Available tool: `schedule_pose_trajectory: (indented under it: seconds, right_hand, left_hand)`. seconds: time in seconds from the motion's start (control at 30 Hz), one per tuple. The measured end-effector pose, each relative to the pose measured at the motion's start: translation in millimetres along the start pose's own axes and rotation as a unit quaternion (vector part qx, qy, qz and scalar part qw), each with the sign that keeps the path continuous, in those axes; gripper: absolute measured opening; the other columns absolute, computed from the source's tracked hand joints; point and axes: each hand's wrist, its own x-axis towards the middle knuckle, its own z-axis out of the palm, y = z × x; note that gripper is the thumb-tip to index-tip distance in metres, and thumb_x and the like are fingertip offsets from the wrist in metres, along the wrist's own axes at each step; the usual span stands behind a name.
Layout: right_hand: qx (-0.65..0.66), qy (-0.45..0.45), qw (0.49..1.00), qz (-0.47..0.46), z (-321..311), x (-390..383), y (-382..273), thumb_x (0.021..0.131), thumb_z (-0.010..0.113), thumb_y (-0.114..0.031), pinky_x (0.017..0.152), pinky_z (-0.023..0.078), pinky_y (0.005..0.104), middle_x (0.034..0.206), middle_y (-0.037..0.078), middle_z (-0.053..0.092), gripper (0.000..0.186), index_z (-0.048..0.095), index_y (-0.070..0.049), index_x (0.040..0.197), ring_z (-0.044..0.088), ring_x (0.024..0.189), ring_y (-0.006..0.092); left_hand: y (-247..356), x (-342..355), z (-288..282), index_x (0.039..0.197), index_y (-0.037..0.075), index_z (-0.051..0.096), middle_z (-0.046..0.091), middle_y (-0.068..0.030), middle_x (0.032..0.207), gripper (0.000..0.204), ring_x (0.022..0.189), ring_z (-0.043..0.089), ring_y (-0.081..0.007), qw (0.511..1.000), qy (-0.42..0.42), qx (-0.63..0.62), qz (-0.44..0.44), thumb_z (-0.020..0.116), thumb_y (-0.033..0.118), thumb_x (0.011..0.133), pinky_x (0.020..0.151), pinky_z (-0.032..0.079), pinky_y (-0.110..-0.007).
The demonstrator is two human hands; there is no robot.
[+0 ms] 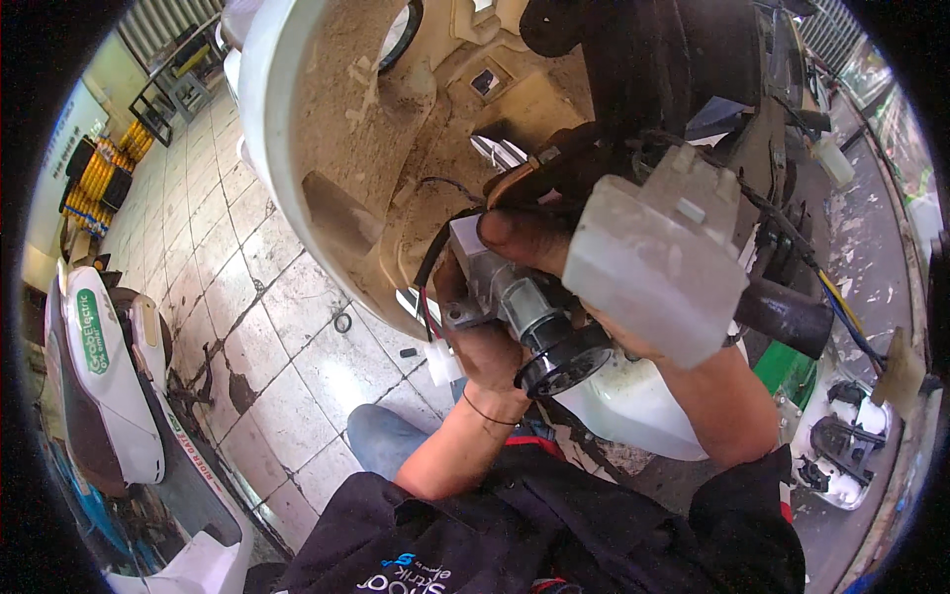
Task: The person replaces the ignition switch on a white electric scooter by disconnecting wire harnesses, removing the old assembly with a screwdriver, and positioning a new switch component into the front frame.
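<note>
A grey metal ignition lock [524, 303] with a round black cap [566, 356] is held between my hands, tilted with the cap toward me. Fingers of my left hand [487, 348] are wrapped round its left side and underneath. My right hand [529, 241] presses its thumb on the lock's upper end; its other fingers are hidden. Red and black wires run beside the lock to a small white connector [442, 362]. In front of my right wrist hangs a bulky translucent white plastic block [658, 262], near the camera.
A dusty white scooter front panel [341, 129] curves round the work from the left. Wires [841, 302] hang at the right. A grey bench [881, 213] carries a white-and-black part [841, 445]. Another white scooter [114, 386] stands at left on the tiled floor [282, 346].
</note>
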Motion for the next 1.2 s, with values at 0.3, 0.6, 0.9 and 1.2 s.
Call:
schedule_pose_trajectory:
  seconds: [0.3,0.6,0.9,1.2]
  right_hand:
    - [0.089,0.007,0.996,0.029,4.0,0.0,8.7,0.081,0.071,-0.028,0.066,0.048,0.0254,0.087,0.004,0.068,0.029,0.067,-0.004,0.098,0.061,0.075,0.0109]
    - [0.289,-0.04,0.954,0.076,-2.3,-1.4,-19.4,0.08,0.073,-0.024,0.066,0.048,0.025,0.085,0.003,0.067,0.024,0.067,-0.005,0.093,0.06,0.075,0.0108]
    - [0.366,-0.127,0.914,0.123,-9.4,-5.4,-19.3,0.078,0.075,-0.022,0.056,0.048,0.0257,0.083,0.003,0.063,0.033,0.061,-0.004,0.102,0.06,0.069,0.0114]
    - [0.338,0.007,0.938,0.078,5.7,-3.2,5.1,0.075,0.077,-0.012,0.077,0.049,0.0281,0.09,0.004,0.063,0.03,0.061,-0.005,0.1,0.06,0.088,0.0144]
  left_hand:
    - [12.1,-22.3,-40.0,0.135,0.013,0.039,0.04,-0.0079,0.14,0.042,0.13,0.038,-0.02,0.982,0.161,-0.089,-0.039,0.036,0.031,0.097,0.111,0.028,-0.036]
    - [12.6,-1.0,2.7,0.114,0.011,0.055,0.061,-0.0104,0.102,0.057,0.089,0.06,-0.0246,0.983,0.177,0.035,-0.044,0.041,0.059,0.086,0.075,0.052,-0.041]
    - [5.7,4.6,8.6,0.114,0.011,0.053,0.061,-0.0097,0.099,0.064,0.08,0.061,-0.0242,0.988,0.15,0.022,-0.024,0.04,0.065,0.083,0.064,0.053,-0.04]
    - [2.1,3.1,6.8,0.12,0.009,0.05,0.059,-0.011,0.107,0.068,0.091,0.059,-0.0244,0.993,0.117,0.01,-0.016,0.044,0.065,0.082,0.076,0.05,-0.042]
